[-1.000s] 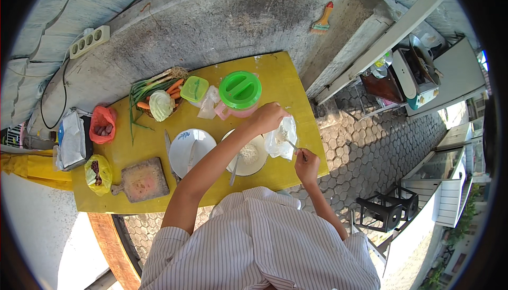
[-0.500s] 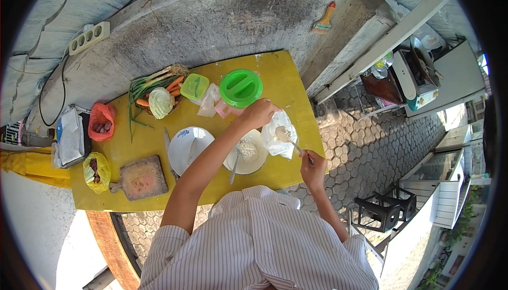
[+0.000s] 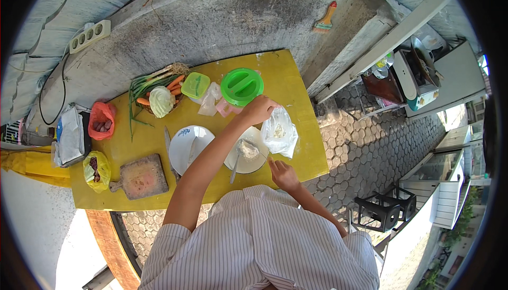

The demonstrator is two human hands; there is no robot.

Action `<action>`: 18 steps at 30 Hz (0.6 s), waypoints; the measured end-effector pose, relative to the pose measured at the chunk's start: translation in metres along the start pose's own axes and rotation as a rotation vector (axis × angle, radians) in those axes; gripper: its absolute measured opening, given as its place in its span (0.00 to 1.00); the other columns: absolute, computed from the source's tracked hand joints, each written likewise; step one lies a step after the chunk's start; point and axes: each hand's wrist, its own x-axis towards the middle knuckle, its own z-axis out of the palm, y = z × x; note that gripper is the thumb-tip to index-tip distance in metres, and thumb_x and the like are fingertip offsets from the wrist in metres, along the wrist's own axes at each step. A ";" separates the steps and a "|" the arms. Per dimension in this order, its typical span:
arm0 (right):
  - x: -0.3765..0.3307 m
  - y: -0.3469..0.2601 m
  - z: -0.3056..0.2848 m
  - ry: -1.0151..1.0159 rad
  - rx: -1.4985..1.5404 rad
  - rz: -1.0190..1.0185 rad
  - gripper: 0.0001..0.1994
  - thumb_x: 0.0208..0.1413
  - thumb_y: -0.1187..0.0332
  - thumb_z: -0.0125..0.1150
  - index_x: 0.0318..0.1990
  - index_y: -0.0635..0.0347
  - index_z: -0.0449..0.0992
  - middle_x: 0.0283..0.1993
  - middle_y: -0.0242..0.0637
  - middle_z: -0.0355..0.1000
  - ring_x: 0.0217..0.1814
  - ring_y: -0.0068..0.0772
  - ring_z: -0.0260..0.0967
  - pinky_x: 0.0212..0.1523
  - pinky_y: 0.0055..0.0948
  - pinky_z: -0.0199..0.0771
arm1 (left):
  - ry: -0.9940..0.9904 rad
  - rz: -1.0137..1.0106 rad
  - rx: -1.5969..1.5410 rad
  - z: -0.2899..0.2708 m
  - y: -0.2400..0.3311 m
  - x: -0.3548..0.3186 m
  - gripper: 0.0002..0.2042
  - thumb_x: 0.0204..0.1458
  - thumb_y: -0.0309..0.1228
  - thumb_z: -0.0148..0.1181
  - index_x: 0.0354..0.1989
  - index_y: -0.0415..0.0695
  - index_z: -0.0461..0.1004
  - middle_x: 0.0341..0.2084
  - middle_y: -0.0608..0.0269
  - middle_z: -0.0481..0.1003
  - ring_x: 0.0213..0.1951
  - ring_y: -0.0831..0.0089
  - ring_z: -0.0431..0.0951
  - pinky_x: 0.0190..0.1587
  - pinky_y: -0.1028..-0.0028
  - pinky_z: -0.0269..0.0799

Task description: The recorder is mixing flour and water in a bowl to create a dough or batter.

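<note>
Yellow table (image 3: 296, 99) runs left to right, crowded with things. Far on it sits a round green lid (image 3: 242, 86), with a square pale-green box (image 3: 195, 85) to its left and vegetables (image 3: 157, 97) beyond that. At the left edge lie a red bag (image 3: 101, 120) and, nearer, a yellow bag (image 3: 97, 169), beside a wooden board (image 3: 141, 176). Two white plates (image 3: 186, 143) sit near the middle. Left hand (image 3: 259, 110) pinches the top of a clear plastic bag (image 3: 280, 131) holding white powder, right of the plates. Right hand (image 3: 282, 172) hovers near the table's near edge, fingers loosely curled; whether they hold anything cannot be told.
</note>
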 end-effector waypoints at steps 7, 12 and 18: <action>-0.011 0.011 -0.016 -0.013 -0.138 -0.133 0.23 0.39 0.81 0.54 0.49 0.71 0.67 0.20 0.36 0.58 0.19 0.33 0.61 0.19 0.29 0.65 | 0.011 -0.020 -0.019 -0.006 0.007 -0.003 0.11 0.47 0.21 0.50 0.36 0.41 0.78 0.32 0.51 0.77 0.34 0.58 0.77 0.40 0.67 0.72; -0.014 0.013 -0.050 0.181 -0.045 0.014 0.19 0.43 0.84 0.52 0.47 0.76 0.67 0.20 0.39 0.61 0.18 0.36 0.62 0.17 0.31 0.63 | 0.028 -0.027 -0.064 -0.004 0.002 -0.005 0.11 0.47 0.21 0.50 0.37 0.40 0.78 0.33 0.51 0.77 0.35 0.59 0.78 0.40 0.68 0.72; -0.008 0.027 -0.049 0.120 -0.147 0.187 0.17 0.46 0.82 0.51 0.47 0.73 0.66 0.21 0.45 0.65 0.21 0.41 0.67 0.19 0.34 0.67 | -0.009 -0.047 -0.064 0.001 0.008 0.000 0.11 0.47 0.21 0.50 0.37 0.40 0.78 0.32 0.50 0.77 0.35 0.58 0.78 0.40 0.68 0.72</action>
